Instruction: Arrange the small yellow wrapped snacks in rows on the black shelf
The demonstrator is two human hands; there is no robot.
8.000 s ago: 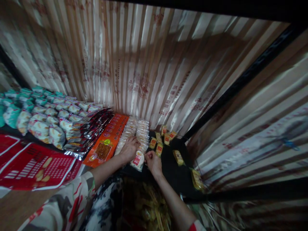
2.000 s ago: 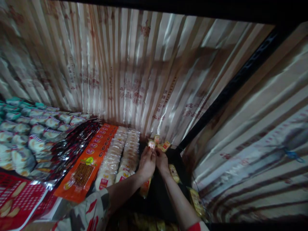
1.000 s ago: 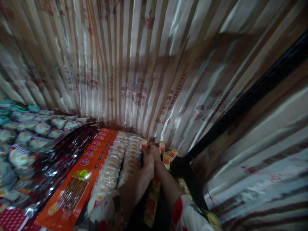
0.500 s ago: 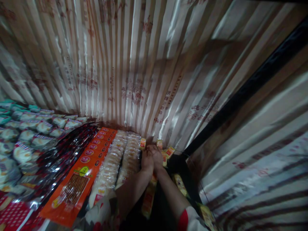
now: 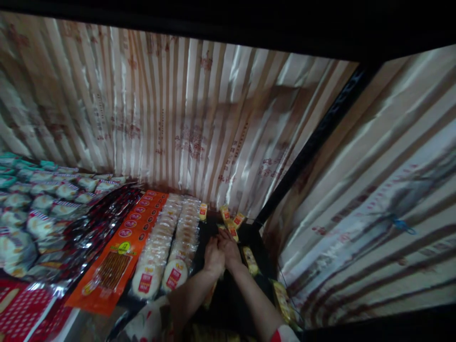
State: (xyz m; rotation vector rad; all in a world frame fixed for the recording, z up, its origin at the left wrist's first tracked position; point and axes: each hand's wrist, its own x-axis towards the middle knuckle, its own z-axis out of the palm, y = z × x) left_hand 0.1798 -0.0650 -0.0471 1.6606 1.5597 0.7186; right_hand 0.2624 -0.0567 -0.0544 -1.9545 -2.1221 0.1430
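Observation:
On the black shelf (image 5: 235, 304) my left hand (image 5: 213, 256) and my right hand (image 5: 228, 248) are pressed close side by side, fingers curled and pointing away from me. What lies inside them is mostly covered. A yellow snack packet (image 5: 210, 295) shows below my left wrist. Just beyond the fingertips is a small group of yellow packets with red labels (image 5: 233, 231). To the right of my right hand sits another yellow packet (image 5: 250, 260). Left of my left hand are two rows of round, clear-wrapped crackers (image 5: 176, 274).
An orange bag of stick snacks (image 5: 112, 268), dark shiny packs (image 5: 96, 223) and many white packs (image 5: 42, 202) fill the left side. Striped sheeting (image 5: 192, 114) hangs behind and at the right. A black post (image 5: 309, 147) rises at the corner, beneath a dark beam (image 5: 199, 21).
Both hands have drawn back toward me from the rear of the shelf. Yellow packets at the back are now uncovered. The view has tilted, bringing the dark beam into sight.

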